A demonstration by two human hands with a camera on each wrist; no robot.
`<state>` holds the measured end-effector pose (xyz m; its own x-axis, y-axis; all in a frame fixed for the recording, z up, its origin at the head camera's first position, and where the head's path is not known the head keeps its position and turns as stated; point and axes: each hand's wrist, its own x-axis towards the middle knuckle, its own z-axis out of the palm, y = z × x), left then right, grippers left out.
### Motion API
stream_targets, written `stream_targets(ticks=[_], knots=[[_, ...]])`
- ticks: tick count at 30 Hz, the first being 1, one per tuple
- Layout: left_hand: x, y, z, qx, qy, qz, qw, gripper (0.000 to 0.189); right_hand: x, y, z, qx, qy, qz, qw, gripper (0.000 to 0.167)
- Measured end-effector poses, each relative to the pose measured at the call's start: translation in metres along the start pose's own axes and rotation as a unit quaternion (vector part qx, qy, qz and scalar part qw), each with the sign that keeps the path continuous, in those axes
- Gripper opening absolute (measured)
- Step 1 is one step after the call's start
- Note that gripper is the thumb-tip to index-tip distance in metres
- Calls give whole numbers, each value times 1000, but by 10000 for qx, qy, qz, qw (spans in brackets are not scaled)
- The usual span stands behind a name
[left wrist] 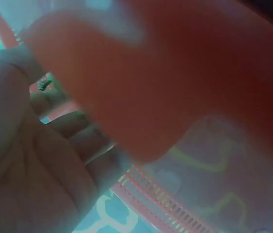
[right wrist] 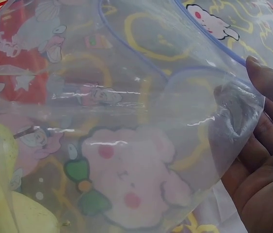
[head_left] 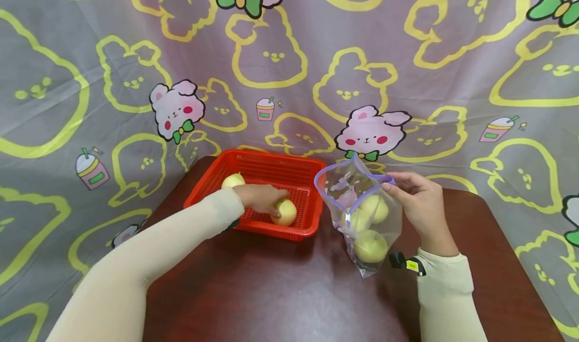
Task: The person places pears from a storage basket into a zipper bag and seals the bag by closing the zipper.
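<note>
A red plastic basket [head_left: 253, 225] stands on the table, with round yellow pears in it. My left hand [head_left: 260, 198] reaches over its near rim, thumb and fingers around one pear [head_left: 285, 213]. Another pear [head_left: 232, 181] lies at the basket's left. In the left wrist view a blurred red surface covers most of the picture, and the left hand's palm [left wrist: 34, 155] shows beside it. My right hand [head_left: 420, 201] pinches the purple-edged rim of a clear zip bag [head_left: 334, 209], whose mouth gapes. Several pears [head_left: 371, 246] are inside the bag.
The dark brown table [head_left: 271, 292] extends in front of the basket and bag. Behind it hangs a grey cloth [head_left: 289, 96] printed with yellow outlines and rabbit faces. A dark band with a yellow label [head_left: 412, 265] is on the right wrist.
</note>
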<state>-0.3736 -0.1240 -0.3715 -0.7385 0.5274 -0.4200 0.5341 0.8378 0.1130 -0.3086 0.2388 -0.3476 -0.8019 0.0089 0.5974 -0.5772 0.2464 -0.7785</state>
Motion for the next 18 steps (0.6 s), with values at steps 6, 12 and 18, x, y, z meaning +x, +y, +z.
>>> stream_targets(ticks=[6,12,18], knots=[[5,6,-2,-75,82,81,9999,77,0,-1,-2,-6,9,-32,10000,27],[8,13,-3,29,35,162,9999,70,2,1,-5,-8,-20,-109,9999,28],[12,12,2,342,221,298,9987,58,3,1,-5,-94,-67,-127,9999,27]])
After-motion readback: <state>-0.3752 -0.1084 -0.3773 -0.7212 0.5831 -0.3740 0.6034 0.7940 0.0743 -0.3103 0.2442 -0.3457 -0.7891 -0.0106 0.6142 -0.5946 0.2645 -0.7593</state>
